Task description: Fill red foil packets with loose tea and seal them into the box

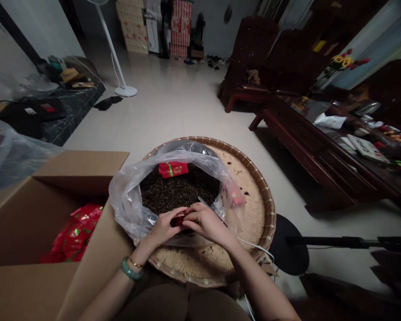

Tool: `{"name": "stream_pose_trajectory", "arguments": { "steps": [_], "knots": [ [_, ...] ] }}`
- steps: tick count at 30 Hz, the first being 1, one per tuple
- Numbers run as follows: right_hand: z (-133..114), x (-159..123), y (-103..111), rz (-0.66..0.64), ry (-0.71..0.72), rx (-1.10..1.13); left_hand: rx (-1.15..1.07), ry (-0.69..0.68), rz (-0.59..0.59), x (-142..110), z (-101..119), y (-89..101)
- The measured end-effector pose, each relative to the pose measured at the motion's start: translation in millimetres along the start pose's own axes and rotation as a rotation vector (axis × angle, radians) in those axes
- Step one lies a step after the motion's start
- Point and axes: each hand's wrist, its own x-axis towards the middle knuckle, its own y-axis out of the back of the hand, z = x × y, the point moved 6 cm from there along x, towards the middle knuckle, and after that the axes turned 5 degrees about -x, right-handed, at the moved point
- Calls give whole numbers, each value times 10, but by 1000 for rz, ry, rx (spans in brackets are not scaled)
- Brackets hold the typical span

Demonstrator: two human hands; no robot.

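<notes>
Fingers of left hand (165, 229) and right hand (207, 223): are pinching small red packet (177, 221) between them | packet: is sitting above near side of clear bag (125, 196) | dried leaves (167, 191): are filling bag | slim tool (202, 201): is slanting beside right hand, grip unclear | risk, judged: packet dropping among leaves, were either pinch slackening

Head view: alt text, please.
Left hand and right hand hold a small dark red item over an open plastic bag of dark loose material. The bag sits on a round woven tray, with a red packet on the material and more red packets in a cardboard box at left.
</notes>
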Motion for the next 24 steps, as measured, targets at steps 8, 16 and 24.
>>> {"name": "stream_pose_trajectory", "arguments": {
  "steps": [8,16,24],
  "knots": [
    [158,-11,-148,54,-100,152,172,-423,11,-42,400,169],
    [263,-53,-54,231,-204,233,471,-434,-113,46,593,295],
    [188,-37,-43,137,-151,142,463,-491,-133,37,613,228]
  ]
}}
